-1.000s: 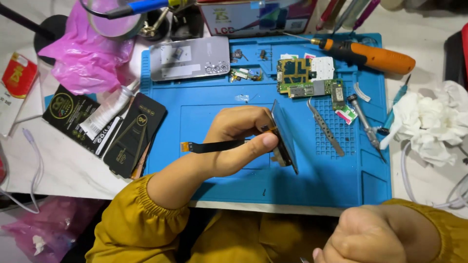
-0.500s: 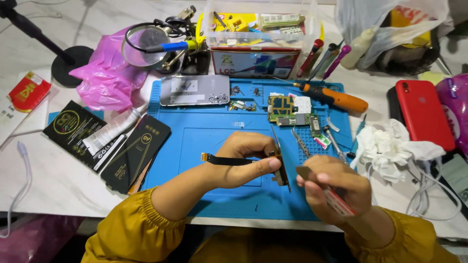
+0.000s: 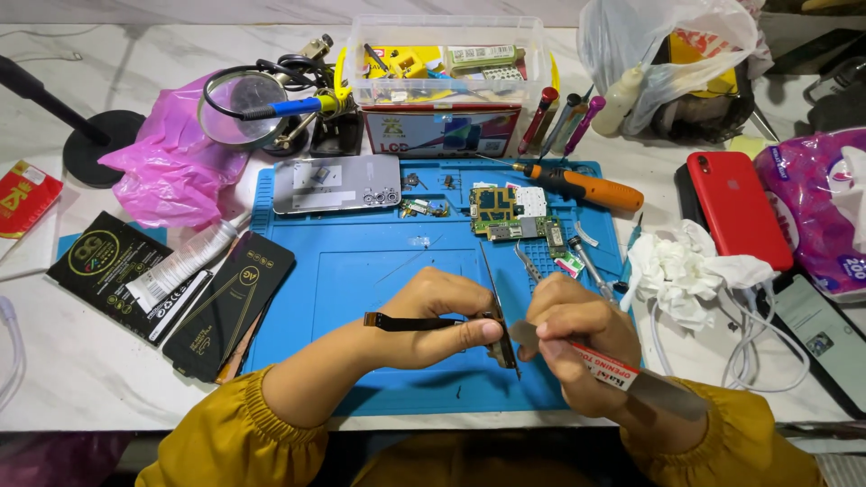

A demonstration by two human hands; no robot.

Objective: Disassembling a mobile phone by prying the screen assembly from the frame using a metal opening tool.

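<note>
Since half a second ago the right hand [image 3: 577,347] has drawn in closer to the left hand [image 3: 433,317], bringing the tip of its flat metal opening tool [image 3: 622,377] up against the thin phone screen panel [image 3: 499,311]. The panel stands on edge over the near part of the blue work mat [image 3: 361,271], pinched between the left thumb and curled fingers; a dark flex cable [image 3: 397,321] sticks out from the grip toward 9 o'clock. The right fingers are closed tight around the tool's handle, its blade pointing toward 9 o'clock at the panel's lower edge.

At 12 o'clock from the hands lie a green circuit board [image 3: 505,215] and, toward 11 o'clock, a silver phone back housing [image 3: 336,184]. An orange-handled screwdriver [image 3: 582,186] lies at 1 o'clock, crumpled white tissue [image 3: 681,266] at 3 o'clock on the mat's edge, and a red phone [image 3: 735,206] beyond it. Black flat packets [image 3: 225,302] lie at 9 o'clock.
</note>
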